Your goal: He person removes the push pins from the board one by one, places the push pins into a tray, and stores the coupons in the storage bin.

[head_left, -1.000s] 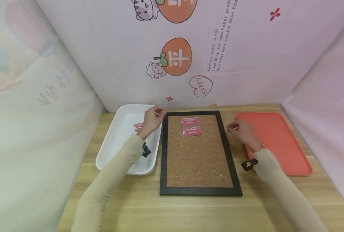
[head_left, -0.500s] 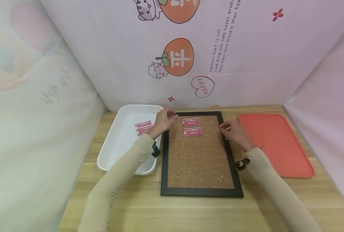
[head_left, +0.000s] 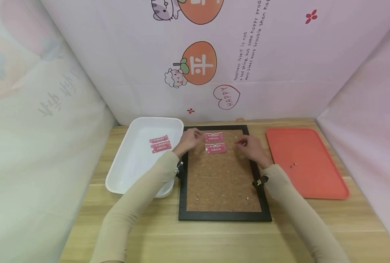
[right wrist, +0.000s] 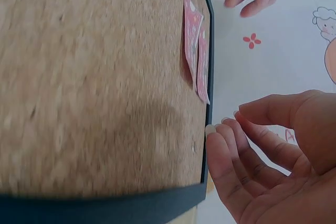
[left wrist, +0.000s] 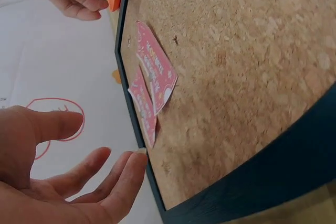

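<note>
My left hand (head_left: 188,140) hovers over the upper left of the black-framed corkboard (head_left: 222,182), thumb and fingers apart with nothing between them in the left wrist view. Over the upper right is my right hand (head_left: 252,148), fingers loosely bent; its thumb tip (right wrist: 244,112) is close to the index finger, and no held thing shows. Between the hands, two pink printed paper slips lie on the cork: an upper slip (head_left: 213,137) and a lower slip (head_left: 215,148). In the left wrist view the lower slip (left wrist: 156,65) has edges that lift slightly off the cork.
A white tray (head_left: 124,155) on the left contains two more pink slips (head_left: 161,147). To the right stands a red tray (head_left: 313,157) with tiny bits (head_left: 295,164) in it. Small pale specks (head_left: 247,198) dot the cork near its corners. A printed cloth (head_left: 273,98) hangs behind the table.
The left hand has moved right from above the white tray to the corkboard. The right hand has moved left from beside the red tray to over the cork. The slips look unmoved.
</note>
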A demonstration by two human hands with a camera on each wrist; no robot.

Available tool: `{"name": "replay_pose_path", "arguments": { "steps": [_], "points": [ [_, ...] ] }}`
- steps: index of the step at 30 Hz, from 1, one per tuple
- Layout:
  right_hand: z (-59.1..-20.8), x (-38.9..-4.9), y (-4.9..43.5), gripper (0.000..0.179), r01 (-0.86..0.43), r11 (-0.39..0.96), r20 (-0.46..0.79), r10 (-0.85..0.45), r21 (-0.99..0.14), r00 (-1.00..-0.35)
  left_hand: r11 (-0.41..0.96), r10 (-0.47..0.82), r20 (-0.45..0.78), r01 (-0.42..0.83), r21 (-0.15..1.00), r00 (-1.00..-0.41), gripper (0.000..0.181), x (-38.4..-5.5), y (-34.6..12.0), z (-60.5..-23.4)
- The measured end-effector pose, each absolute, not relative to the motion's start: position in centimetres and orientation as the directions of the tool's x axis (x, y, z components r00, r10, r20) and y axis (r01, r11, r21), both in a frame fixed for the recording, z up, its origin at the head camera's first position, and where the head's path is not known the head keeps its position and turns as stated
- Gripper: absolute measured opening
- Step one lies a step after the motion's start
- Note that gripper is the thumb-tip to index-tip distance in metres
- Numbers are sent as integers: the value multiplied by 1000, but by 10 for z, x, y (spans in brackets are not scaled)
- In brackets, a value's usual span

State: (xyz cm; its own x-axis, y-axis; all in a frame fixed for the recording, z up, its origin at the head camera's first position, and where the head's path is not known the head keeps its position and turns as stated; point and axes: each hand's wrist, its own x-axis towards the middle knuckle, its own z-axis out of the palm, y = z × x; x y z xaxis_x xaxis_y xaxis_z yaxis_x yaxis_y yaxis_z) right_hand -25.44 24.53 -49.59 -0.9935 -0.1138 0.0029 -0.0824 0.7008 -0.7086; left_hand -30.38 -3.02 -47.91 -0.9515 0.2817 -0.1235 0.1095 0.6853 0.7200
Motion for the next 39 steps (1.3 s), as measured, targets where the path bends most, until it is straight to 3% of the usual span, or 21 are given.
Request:
{"name": "replay_pose_path", "arguments": {
  "steps": [8, 15, 25, 34, 39],
  "points": [
    [-504, -261, 230, 23, -160, 656, 66, -166, -738, -984, 666, 324, -184, 85, 741, -928, 42, -303, -23, -493],
    [-508, -266, 213, 30, -81, 655, -25, -151, -752, -988, 668, 326, -153, 113, 735, -933, 36, -301, -12, -499],
    [-520, -276, 198, 24, -123, 664, 23, -157, -738, -987, 709, 292, -198, 73, 701, -936, 30, -301, -4, -503],
    [-518, -276, 190, 25, -44, 741, -64, -117, -670, -991, 727, 243, -174, 61, 683, -954, 25, -302, 2, -511],
    [-518, -277, 189, 25, -1, 713, -126, -126, -702, -984, 730, 254, -171, 72, 679, -952, 25, -302, 3, -514]
  ]
}}
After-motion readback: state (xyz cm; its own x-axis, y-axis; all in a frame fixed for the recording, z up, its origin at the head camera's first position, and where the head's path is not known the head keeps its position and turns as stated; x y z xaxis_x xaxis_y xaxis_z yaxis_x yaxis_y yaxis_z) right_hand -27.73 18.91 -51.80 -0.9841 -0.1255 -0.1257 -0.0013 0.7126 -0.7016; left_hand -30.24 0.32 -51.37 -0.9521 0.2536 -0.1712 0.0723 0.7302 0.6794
